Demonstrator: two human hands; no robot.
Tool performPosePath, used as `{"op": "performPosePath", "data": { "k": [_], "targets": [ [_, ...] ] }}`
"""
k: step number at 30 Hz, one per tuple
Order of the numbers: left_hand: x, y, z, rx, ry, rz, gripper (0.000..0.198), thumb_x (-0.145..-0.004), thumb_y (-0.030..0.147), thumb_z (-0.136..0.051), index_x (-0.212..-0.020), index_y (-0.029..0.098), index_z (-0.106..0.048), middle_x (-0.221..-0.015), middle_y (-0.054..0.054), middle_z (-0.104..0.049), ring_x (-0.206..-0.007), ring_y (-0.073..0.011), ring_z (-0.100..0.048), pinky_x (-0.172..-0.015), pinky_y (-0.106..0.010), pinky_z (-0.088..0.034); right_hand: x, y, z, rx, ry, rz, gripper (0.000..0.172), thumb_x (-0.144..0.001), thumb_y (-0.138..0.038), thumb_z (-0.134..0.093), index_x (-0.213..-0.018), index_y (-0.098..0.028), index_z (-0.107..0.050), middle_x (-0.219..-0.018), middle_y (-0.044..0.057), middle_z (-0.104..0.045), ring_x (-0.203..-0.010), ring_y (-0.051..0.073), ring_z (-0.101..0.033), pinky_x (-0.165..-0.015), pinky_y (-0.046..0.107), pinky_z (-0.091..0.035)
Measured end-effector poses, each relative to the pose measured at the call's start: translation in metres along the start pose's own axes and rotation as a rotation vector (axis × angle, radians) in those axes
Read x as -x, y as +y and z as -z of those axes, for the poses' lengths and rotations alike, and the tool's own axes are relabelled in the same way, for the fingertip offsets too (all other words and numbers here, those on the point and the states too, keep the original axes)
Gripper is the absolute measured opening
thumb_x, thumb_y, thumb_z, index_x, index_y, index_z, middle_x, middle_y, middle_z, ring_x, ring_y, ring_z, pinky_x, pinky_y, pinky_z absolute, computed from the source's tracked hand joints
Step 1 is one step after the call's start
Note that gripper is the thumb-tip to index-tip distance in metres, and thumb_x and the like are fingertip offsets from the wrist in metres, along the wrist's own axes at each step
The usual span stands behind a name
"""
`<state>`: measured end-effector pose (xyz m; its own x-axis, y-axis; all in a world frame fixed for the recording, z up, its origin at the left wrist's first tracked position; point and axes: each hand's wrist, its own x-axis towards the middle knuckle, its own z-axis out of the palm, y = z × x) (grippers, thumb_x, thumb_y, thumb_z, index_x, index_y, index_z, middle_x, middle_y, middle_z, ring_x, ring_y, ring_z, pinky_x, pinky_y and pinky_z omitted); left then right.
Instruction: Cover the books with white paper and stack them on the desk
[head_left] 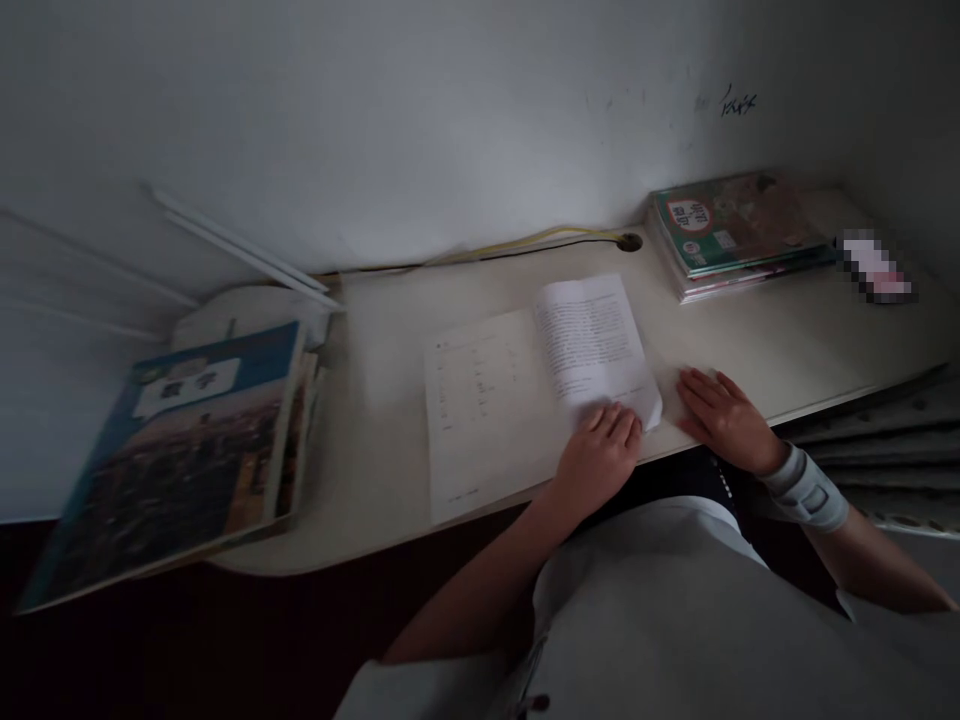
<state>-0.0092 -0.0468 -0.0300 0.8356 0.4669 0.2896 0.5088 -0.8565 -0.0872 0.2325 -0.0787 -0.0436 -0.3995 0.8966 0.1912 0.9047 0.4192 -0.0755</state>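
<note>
One left hand point(598, 458), one right hand point(726, 420), one wrist brace point(804, 490). One open printed booklet point(592, 340) on one worktop point(360, 420). One stack of books point(731, 235), one maths textbook point(172, 470), one cable point(517, 245), one cable hole point(630, 241), one pixelated object point(874, 265).

A cream laminate desk point(375, 330) stands against a white wall point(375, 120) marked with a small dark scribble point(739, 102). At its left, a large blue maths textbook point(161, 470) leans tilted over the edge, in front of a round white object point(240, 310) and long white rails point(240, 245). At the back right lies a stack of books with a green-and-brown cover point(731, 232), beside a pixelated pinkish-white object point(874, 265). A yellow cable point(517, 243) runs into a round black grommet point(630, 241).
</note>
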Motion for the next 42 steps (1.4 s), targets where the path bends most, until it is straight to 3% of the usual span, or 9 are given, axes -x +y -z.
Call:
{"op": "performPosePath", "data": {
  "k": [4,10,16,26,34,40,42],
  "targets": [
    [-0.004,0.004,0.002,0.024,-0.066,0.003,0.029,-0.090,0.008,-0.041,-0.110,0.008,-0.062,-0.116,-0.016,-0.065,-0.104,-0.0229,-0.064,-0.089,-0.038,-0.048,0.004,0.003,0.008,0.018,-0.025,0.006,0.039,-0.094,-0.026,-0.043,-0.130,-0.016,-0.053,-0.137,0.014,-0.052,-0.128,0.028,-0.046,-0.105,0.052,-0.034],
    [0.002,0.001,0.002,-0.042,-0.051,0.021,0.034,-0.092,0.012,-0.038,-0.120,0.011,-0.057,-0.117,-0.014,-0.066,-0.098,-0.0211,-0.065,-0.085,-0.034,-0.050,0.009,-0.004,0.010,-0.047,0.027,0.069,0.038,-0.093,-0.028,-0.046,-0.127,-0.013,-0.056,-0.138,0.015,-0.051,-0.128,0.026,-0.046,-0.105,0.045,-0.038],
    [-0.004,0.008,0.005,0.013,-0.140,0.095,0.033,-0.091,0.013,-0.041,-0.122,0.013,-0.056,-0.124,-0.015,-0.061,-0.111,-0.0265,-0.059,-0.089,-0.041,-0.046,0.016,-0.006,0.008,-0.109,0.034,0.104,0.037,-0.093,-0.028,-0.049,-0.127,-0.017,-0.057,-0.133,0.011,-0.057,-0.127,0.024,-0.048,-0.106,0.046,-0.039],
    [-0.005,0.012,0.003,-0.099,-0.104,0.164,0.033,-0.090,0.016,-0.043,-0.120,0.018,-0.058,-0.123,-0.012,-0.063,-0.107,-0.0276,-0.062,-0.090,-0.041,-0.048,0.021,0.003,0.013,-0.090,0.046,0.124,0.034,-0.093,-0.025,-0.048,-0.125,-0.019,-0.059,-0.129,0.008,-0.060,-0.123,0.023,-0.052,-0.102,0.044,-0.044],
    [-0.011,0.017,-0.008,-0.042,-0.059,0.293,0.037,-0.091,0.013,-0.041,-0.124,0.016,-0.056,-0.124,-0.015,-0.062,-0.112,-0.0291,-0.059,-0.090,-0.044,-0.048,0.022,0.005,0.016,-0.070,0.069,0.159,0.030,-0.093,-0.023,-0.047,-0.118,-0.017,-0.063,-0.121,0.007,-0.066,-0.116,0.021,-0.058,-0.099,0.040,-0.047],
    [-0.007,0.010,0.001,0.025,-0.132,0.135,0.036,-0.092,0.015,-0.043,-0.125,0.016,-0.056,-0.132,-0.011,-0.058,-0.122,-0.0292,-0.052,-0.099,-0.046,-0.043,0.022,0.006,0.018,-0.111,0.086,0.147,0.030,-0.093,-0.023,-0.048,-0.117,-0.016,-0.064,-0.119,0.007,-0.067,-0.115,0.021,-0.059,-0.099,0.039,-0.047],
    [-0.003,0.002,0.010,0.052,-0.191,0.125,0.036,-0.093,0.026,-0.046,-0.127,0.017,-0.054,-0.134,-0.011,-0.056,-0.127,-0.0304,-0.048,-0.105,-0.052,-0.037,0.020,0.006,0.019,-0.135,0.100,0.149,0.028,-0.093,-0.022,-0.048,-0.113,-0.016,-0.066,-0.115,0.008,-0.069,-0.112,0.021,-0.061,-0.097,0.038,-0.049]
  ]
}}
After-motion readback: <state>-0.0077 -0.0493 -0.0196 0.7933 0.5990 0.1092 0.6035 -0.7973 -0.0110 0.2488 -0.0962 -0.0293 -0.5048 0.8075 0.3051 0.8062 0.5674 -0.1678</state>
